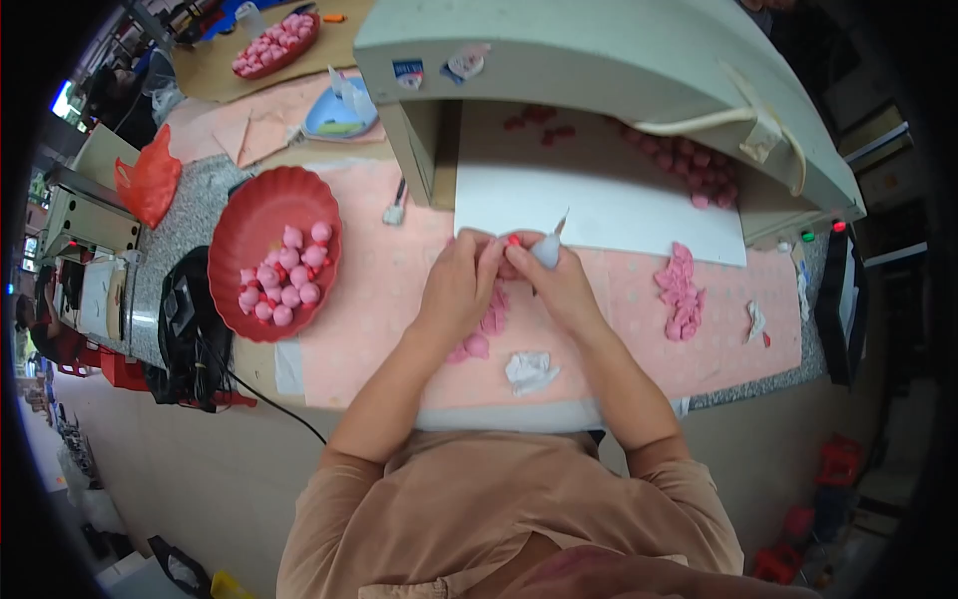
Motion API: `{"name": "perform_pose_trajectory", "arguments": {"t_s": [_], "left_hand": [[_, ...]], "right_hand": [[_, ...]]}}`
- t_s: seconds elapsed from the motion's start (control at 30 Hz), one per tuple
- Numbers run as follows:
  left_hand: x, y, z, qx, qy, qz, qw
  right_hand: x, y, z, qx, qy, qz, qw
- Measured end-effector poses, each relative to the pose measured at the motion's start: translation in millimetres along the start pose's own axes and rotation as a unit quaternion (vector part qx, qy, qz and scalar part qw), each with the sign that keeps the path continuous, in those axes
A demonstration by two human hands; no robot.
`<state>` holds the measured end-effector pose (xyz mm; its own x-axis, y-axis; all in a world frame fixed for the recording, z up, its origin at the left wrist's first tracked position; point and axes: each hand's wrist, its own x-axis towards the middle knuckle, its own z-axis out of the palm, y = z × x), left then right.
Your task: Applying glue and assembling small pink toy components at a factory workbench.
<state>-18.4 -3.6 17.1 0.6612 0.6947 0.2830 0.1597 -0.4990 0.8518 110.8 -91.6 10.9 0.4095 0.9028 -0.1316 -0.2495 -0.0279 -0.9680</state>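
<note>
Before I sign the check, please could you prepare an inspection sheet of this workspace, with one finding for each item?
Surface: pink patterned cloth over a speckled grey table.
Job's things: small red piece at the fingertips; nozzle bottle; round pink pieces in a red scalloped bowl; pink pile on the right.
Clutter: crumpled white tissue near the front edge; brush beside the hood.
Hands: close together; left hand at the red piece, grip partly hidden; right hand holds the bottle.
Cables: black cable hangs at left; pale cable runs along the hood.
Surroundings: pale hood over a white sheet.
</note>
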Motion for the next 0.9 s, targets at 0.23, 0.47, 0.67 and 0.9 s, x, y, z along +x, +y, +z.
{"name": "perform_pose_trajectory", "arguments": {"t_s": [0.23, 0.47, 0.67, 0.9], "left_hand": [[3, -7, 2, 0.062, 0.018, 0.071, 0.995], [18, -13, -3, 0.095, 0.004, 0.046, 0.994], [13, -15, -1, 0.153, -0.002, 0.090, 0.984], [5, -12, 3, 0.099, 0.021, 0.109, 0.989]], "right_hand": [[1, 7, -10, 0.018, -0.029, 0.024, 0.999], [15, -3, -4, 0.094, -0.036, 0.086, 0.991], [11, 3, -6, 0.089, -0.032, 0.079, 0.992], [3, 2, -1, -0.003, -0.029, -0.019, 0.999]]}}
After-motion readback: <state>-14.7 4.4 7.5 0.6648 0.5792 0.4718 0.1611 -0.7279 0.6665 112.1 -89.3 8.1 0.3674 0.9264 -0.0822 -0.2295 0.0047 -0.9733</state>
